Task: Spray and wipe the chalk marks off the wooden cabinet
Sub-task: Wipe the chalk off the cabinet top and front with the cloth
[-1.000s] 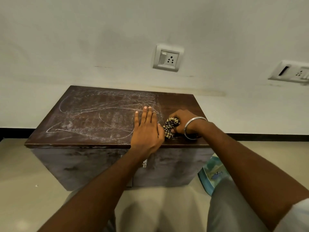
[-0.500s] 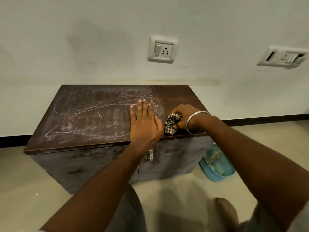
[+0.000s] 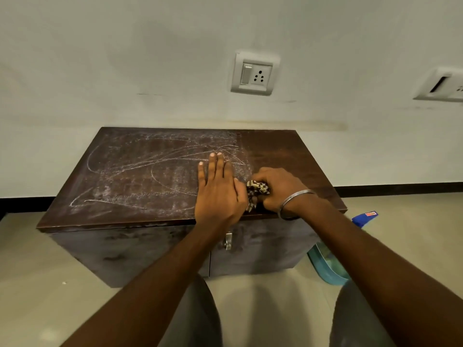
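A low dark wooden cabinet (image 3: 288,151) stands against the wall. White chalk marks (image 3: 140,171) loop over the left and middle of its top, while the right strip looks dark and wiped. My left hand (image 3: 219,194) lies flat on the top near the front edge, fingers together and pointing away. Right beside it, my right hand (image 3: 278,189), with a metal bangle on the wrist, is closed on a bunched checkered cloth (image 3: 256,191) pressed against the top. No spray bottle can be made out for certain.
A metal latch (image 3: 228,240) hangs on the cabinet's front. On the floor to the right lie a teal basin (image 3: 325,267) and a blue object (image 3: 364,217). A switch socket (image 3: 254,73) sits on the wall above, another plate (image 3: 441,85) at the right edge.
The view has shifted while both hands stay near the front middle of the top. My right hand with the cloth has drawn closer to my left hand.
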